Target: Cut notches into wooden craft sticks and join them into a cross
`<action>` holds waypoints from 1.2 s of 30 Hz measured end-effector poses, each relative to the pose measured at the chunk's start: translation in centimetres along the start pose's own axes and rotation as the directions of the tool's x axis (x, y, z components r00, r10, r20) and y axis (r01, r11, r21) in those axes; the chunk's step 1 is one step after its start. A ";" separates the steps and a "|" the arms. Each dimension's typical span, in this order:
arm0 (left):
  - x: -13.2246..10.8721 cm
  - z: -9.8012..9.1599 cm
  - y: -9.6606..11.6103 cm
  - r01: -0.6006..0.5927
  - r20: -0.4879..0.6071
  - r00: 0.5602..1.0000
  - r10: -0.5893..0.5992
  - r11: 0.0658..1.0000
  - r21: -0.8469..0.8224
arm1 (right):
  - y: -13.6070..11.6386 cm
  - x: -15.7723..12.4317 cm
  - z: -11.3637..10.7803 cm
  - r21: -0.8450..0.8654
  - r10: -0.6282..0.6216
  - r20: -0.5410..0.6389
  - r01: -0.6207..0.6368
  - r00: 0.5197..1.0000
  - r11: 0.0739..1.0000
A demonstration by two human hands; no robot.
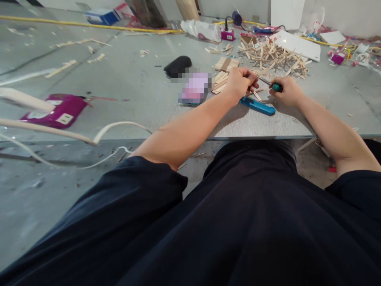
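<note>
My right hand (pixel 287 90) is closed around the green and black handle of a slim tool (pixel 277 87). Its thin metal shaft points left toward my other hand; whether it is a screwdriver or a file I cannot tell. My left hand (pixel 239 84) is in a pinch near the shaft's tip, and what lies between its fingers is too small to make out. Just below the hands lies a blue utility knife (pixel 258 106). Flat wooden sticks (pixel 220 82) lie beside my left hand, with a banded bundle of sticks (pixel 226 64) behind them.
A big pile of wooden sticks (pixel 269 53) spreads behind my hands. Left of them are a phone (pixel 195 88) and a black mouse-shaped object (pixel 178 65). A clear plastic bottle (pixel 204 31) lies at the back. A purple packet (pixel 56 111) and white strips are at far left.
</note>
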State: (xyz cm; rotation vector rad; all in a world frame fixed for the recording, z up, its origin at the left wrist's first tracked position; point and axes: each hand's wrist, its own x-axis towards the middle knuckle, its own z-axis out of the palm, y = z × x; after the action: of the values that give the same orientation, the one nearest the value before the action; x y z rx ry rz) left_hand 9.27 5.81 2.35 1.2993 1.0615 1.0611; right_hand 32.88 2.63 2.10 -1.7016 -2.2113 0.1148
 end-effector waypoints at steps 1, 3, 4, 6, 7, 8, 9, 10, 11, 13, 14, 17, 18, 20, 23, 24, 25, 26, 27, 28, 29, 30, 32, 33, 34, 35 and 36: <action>0.0 0.0 0.0 0.005 0.008 1.000 -0.005 1.000 -0.006 | -0.1 0.0 -0.1 -0.001 0.012 0.005 -0.012 1.000 1.000; 0.0 0.0 -0.1 0.001 0.023 1.000 0.000 1.000 -0.018 | -0.2 -0.1 -0.2 -0.001 0.032 0.009 -0.032 0.999 1.000; -0.1 0.0 -0.1 -0.006 0.027 1.000 0.007 1.000 -0.020 | -0.2 -0.2 -0.3 -0.001 0.038 0.006 -0.038 0.999 0.999; -0.1 0.0 -0.1 -0.017 0.029 0.999 0.018 1.000 -0.007 | -0.2 -0.2 -0.4 0.000 0.038 0.006 -0.038 0.999 0.999; -0.2 -0.1 -0.1 -0.022 0.028 0.999 0.022 1.000 0.008 | -0.2 -0.2 -0.4 0.003 0.034 0.005 -0.034 0.999 0.999; -0.2 -0.1 -0.1 -0.029 0.026 0.999 0.028 0.999 0.026 | -0.1 -0.2 -0.4 0.007 0.028 0.006 -0.028 1.000 1.000; -0.2 -0.2 -0.2 -0.041 0.025 0.999 0.039 0.998 0.046 | -0.1 -0.2 -0.4 0.011 0.022 0.008 -0.022 1.000 1.000; -0.1 -0.3 -0.3 -0.057 0.026 0.998 0.056 0.996 0.065 | -0.1 -0.2 -0.3 0.015 0.018 0.010 -0.018 1.000 1.000; 0.0 -0.3 -0.5 -0.081 0.025 0.997 0.079 0.994 0.080 | -0.1 -0.2 -0.3 0.020 0.017 0.010 -0.018 1.000 1.000; 0.3 -0.5 -1.0 -0.116 0.025 0.993 0.113 0.987 0.111 | -0.2 -0.2 -0.1 0.026 0.024 0.005 -0.024 1.000 0.999; 0.4 -0.6 -1.2 -0.128 0.026 0.992 0.126 0.984 0.126 | -0.3 -0.2 0.0 0.025 0.030 0.002 -0.031 1.000 0.999; 1.1 -0.6 -1.9 -0.144 0.025 0.990 0.142 0.979 0.144 | -0.7 -0.2 0.2 0.005 0.047 -0.008 -0.047 0.999 0.999; 1.2 -0.5 -2.1 -0.140 0.020 0.990 0.138 0.980 0.138 | -0.8 -0.2 0.2 -0.005 0.051 -0.008 -0.051 0.999 0.999; 1.4 -0.4 -2.2 -0.120 -0.003 0.993 0.121 0.986 0.113 | -0.9 -0.1 0.3 -0.018 0.055 -0.005 -0.055 0.999 0.998; 1.5 -0.1 -2.1 -0.107 -0.032 0.993 0.110 0.991 0.084 | -0.9 0.0 0.2 -0.027 0.055 -0.017 -0.056 0.998 0.998; 1.5 -0.1 -2.0 -0.113 -0.034 0.993 0.117 0.990 0.081 | -0.8 0.0 0.2 -0.029 0.050 -0.026 -0.050 0.998 0.998; 1.5 -0.1 -2.0 -0.123 -0.036 0.991 0.126 0.989 0.082 | -0.6 0.0 0.2 -0.033 0.043 -0.036 -0.044 0.998 0.998; 1.5 -0.2 -1.9 -0.133 -0.038 0.990 0.137 0.987 0.085 | -0.4 0.0 0.1 -0.040 0.036 -0.044 -0.038 0.998 0.998; 1.5 -0.3 -1.8 -0.141 -0.045 0.988 0.146 0.986 0.089 | -0.1 0.1 0.1 -0.049 0.031 -0.048 -0.033 0.998 0.998; 1.6 -0.4 -1.7 -0.145 -0.054 0.987 0.151 0.985 0.094 | 0.1 0.1 0.1 -0.060 0.028 -0.048 -0.031 0.998 0.998; 1.6 -0.5 -1.5 -0.146 -0.063 0.986 0.153 0.984 0.097 | 0.3 0.2 0.1 -0.071 0.028 -0.047 -0.031 0.998 0.997; 1.5 -0.5 -1.4 -0.145 -0.069 0.986 0.152 0.985 0.098 | 0.5 0.2 0.0 -0.080 0.029 -0.043 -0.032 0.999 0.996; 1.4 -0.6 -1.1 -0.126 -0.065 0.989 0.132 0.987 0.096 | 0.6 0.2 0.0 -0.089 0.026 -0.034 -0.029 0.999 0.996; 1.2 -0.6 -0.9 -0.112 -0.051 0.992 0.117 0.990 0.089 | 0.6 0.2 0.0 -0.090 0.024 -0.032 -0.027 0.999 0.996; 1.0 -0.5 -0.8 -0.094 -0.031 0.995 0.097 0.992 0.079 | 0.6 0.2 0.0 -0.089 0.023 -0.033 -0.025 0.999 0.996; 0.8 -0.4 -0.7 -0.075 -0.010 0.997 0.076 0.995 0.067 | 0.5 0.1 -0.1 -0.087 0.022 -0.036 -0.025 0.999 0.996; 0.6 -0.3 -0.6 -0.056 0.010 0.998 0.056 0.997 0.055 | 0.4 0.0 -0.1 -0.083 0.023 -0.043 -0.026 0.999 0.996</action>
State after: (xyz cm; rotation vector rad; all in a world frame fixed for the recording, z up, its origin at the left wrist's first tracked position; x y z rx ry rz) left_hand 9.06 6.47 1.71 1.3836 1.0596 1.0736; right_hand 33.30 2.78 2.10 -1.7589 -2.1940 -0.0071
